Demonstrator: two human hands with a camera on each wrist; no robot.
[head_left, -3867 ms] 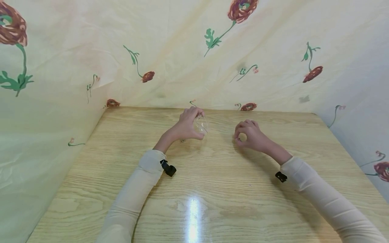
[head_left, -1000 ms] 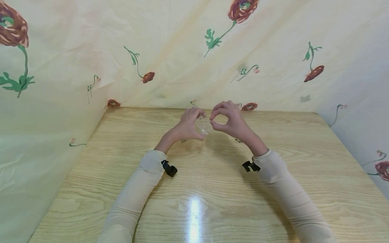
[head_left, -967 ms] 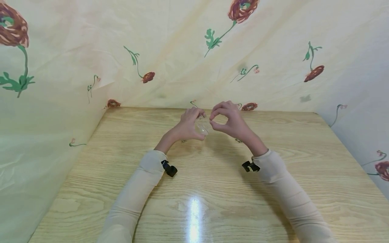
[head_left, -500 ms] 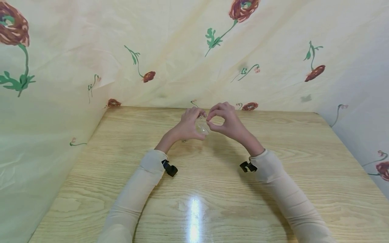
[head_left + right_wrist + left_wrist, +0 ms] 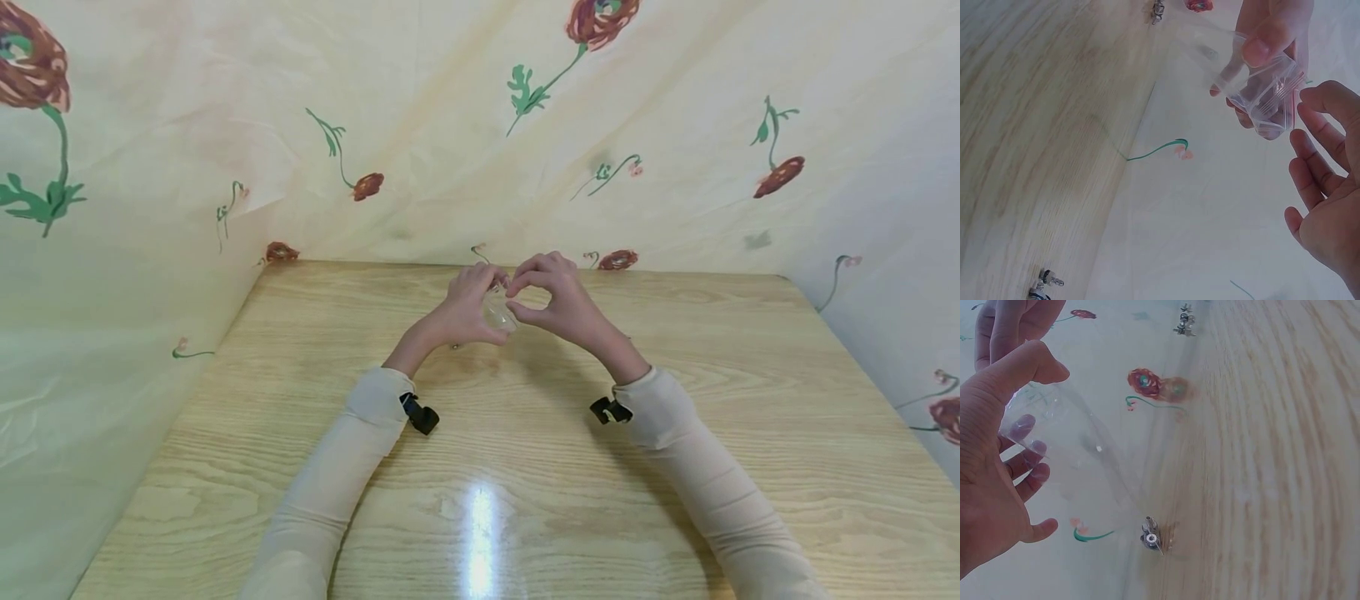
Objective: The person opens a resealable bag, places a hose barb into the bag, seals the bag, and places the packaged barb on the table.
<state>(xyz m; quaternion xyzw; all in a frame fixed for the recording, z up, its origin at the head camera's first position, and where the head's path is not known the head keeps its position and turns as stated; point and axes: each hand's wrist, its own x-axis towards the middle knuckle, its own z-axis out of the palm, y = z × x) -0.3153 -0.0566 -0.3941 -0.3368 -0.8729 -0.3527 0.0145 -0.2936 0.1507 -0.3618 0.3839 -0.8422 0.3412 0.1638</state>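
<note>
My left hand [image 5: 467,308] grips a clear plastic zip bag [image 5: 498,312] above the far middle of the table, its thumb and fingers spread across the bag. In the right wrist view the bag's crinkled top [image 5: 1282,109] faces my right hand [image 5: 1335,187]. That hand [image 5: 566,302] has its thumb and index fingertips slightly parted right at the bag's edge, with nothing visible between them. Small silvery metal fittings [image 5: 1150,536] lie on the table near the left hand. Another small cluster of metal fittings [image 5: 1044,284] lies by the right hand, hidden behind the forearm in the head view.
The wood-grain table [image 5: 517,483] reflects a bright light near its front. A cream curtain [image 5: 435,150] with printed flowers hangs behind it and along the left; a pale curtain [image 5: 900,167] borders the right.
My right hand has moved left from over the right-hand fittings to the bag's edge, and its pinched thumb and index finger have since parted. My left hand and the bag have hardly moved.
</note>
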